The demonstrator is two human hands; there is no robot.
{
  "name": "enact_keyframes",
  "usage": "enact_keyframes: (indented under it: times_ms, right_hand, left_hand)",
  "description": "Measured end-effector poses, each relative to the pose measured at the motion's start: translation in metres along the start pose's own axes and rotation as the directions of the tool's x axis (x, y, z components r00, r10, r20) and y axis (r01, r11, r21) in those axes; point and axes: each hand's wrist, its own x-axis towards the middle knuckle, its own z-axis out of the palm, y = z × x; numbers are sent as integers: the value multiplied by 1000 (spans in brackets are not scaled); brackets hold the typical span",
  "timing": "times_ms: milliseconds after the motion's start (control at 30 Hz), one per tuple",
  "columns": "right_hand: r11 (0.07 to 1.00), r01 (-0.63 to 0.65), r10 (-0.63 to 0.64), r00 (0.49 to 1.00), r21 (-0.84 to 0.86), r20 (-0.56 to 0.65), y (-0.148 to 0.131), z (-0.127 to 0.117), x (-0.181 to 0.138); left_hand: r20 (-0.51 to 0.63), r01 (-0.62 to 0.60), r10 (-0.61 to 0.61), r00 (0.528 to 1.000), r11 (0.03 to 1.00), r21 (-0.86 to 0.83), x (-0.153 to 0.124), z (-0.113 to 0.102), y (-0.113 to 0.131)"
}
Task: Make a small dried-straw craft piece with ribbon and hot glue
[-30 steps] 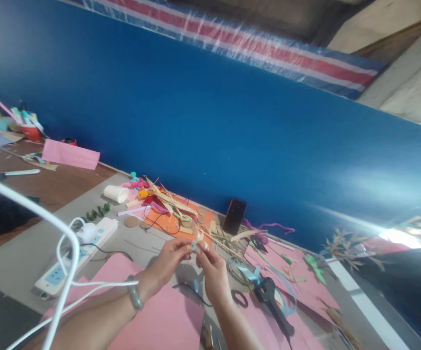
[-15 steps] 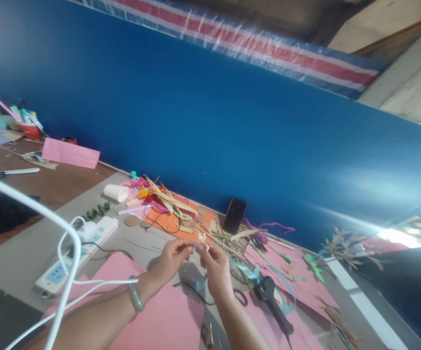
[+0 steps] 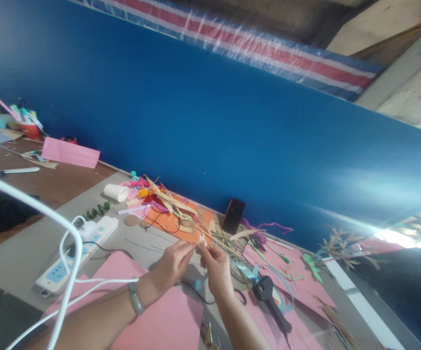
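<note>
My left hand (image 3: 176, 260) and my right hand (image 3: 216, 265) meet above the middle of the table, fingertips pinched close together. Between them is a small cream-coloured piece (image 3: 202, 239), its tip poking up past my right fingers. The fingers cover most of it, so its kind is unclear. A bangle circles my left wrist. Pink paper (image 3: 166, 316) lies under my left forearm. To the right of my right hand rests a black glue gun (image 3: 272, 301) on more pink paper, beside a loop of light blue ribbon (image 3: 291, 291).
A phone (image 3: 234, 215) leans on the blue partition (image 3: 203, 121). Straw strips (image 3: 172, 198) and pipe cleaners pile up on orange paper. At the left are a power strip (image 3: 77, 255), a white cup (image 3: 116, 192) and a white cable (image 3: 43, 210) crossing close to the camera.
My left hand has turned and its fingers have come nearer to the right fingertips, over the cream piece. The right hand stays almost in place.
</note>
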Motion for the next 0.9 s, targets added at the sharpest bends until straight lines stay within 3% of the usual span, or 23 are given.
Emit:
enact_keyframes:
  times_ms: [233, 900]
  right_hand:
    - [1000, 1, -2, 1000, 23, 23, 2, -2, 3]
    - [999, 11, -12, 999, 42, 31, -8, -2, 0]
  left_hand:
    - [-16, -23, 24, 1000, 997, 69, -1, -1, 0]
    - [75, -120, 103, 992, 952, 282, -1, -6, 5]
